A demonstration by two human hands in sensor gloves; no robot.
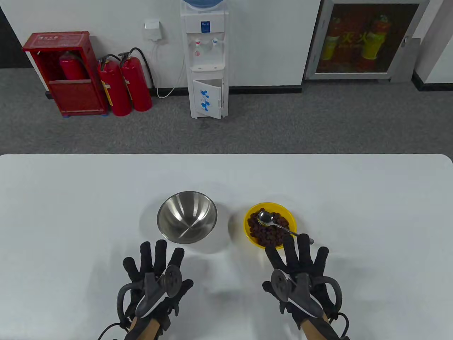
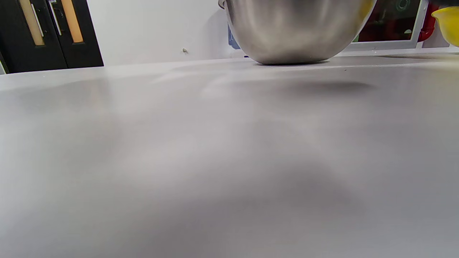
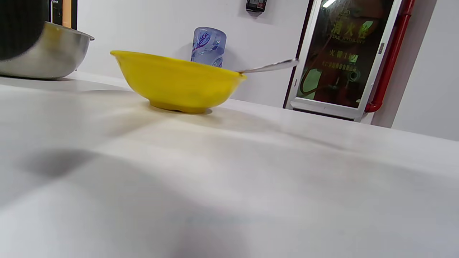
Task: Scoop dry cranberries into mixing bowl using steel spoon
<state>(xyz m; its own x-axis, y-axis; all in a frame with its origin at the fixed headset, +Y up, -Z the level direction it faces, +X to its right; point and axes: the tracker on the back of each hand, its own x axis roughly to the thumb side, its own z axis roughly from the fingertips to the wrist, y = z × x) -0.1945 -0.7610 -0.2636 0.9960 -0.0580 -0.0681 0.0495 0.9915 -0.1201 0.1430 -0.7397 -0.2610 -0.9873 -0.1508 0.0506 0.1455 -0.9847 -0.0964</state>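
Tabletop (image 1: pixel 70 198), white, carrying all the task's things near the middle of its near edge. Mixing bowl (image 1: pixel 187 216), steel and with nothing in it, stands toward the centre; just beside it, on the right-edge side and apart from it, stands the yellow bowl (image 1: pixel 249 216) heaped with dry cranberries (image 1: pixel 263 232). The steel spoon (image 1: pixel 274 222) lies across the berries, scoop up and toward the far edge, its handle passing over the yellow rim and jutting toward the near right; the right wrist view shows that handle standing free in the air past the rim. Left hand (image 1: pixel 155 279) lies flat on the tabletop, fingers spread and gripping nothing, short of the mixing bowl. Right hand (image 1: pixel 300 279) likewise lies flat with fingers spread, its grip apart and holding nothing; its fingertips (image 1: pixel 303 239) reach the handle's end and the yellow rim, though whether they touch either cannot be told. The step in hand appears to be taking up the spoon. Judged from this layout, it goes best if the right hand pinches the free handle end from the sides, lifts it without tipping the light yellow bowl, then drives the scoop low under the berries. The left hand may steady a bowl. The carry to the mixing bowl is short; a level scoop should keep berries from rolling off.
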